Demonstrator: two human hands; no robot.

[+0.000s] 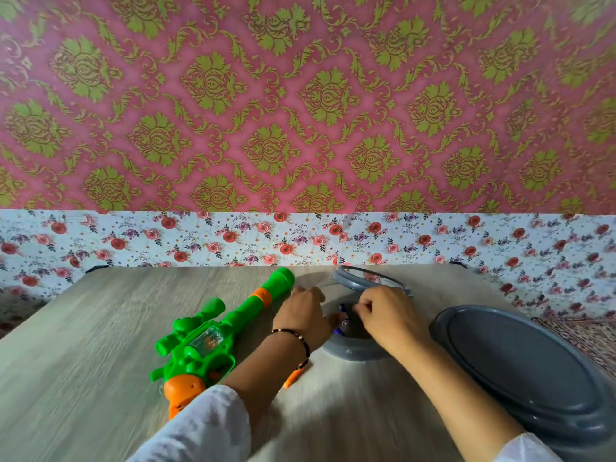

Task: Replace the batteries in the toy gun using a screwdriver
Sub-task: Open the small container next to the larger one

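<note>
The toy gun lies on the worktop just left of my left hand. It looks like light, hollow, stiff plastic, smooth enough to slip, so I judge the orange grip the best hold. Both hands reach into a grey container; my right hand has its fingers curled, seemingly pinching something small, though I cannot tell what. My left fingers are hidden. A grey lid crowds the right edge; open room lies left.
</note>
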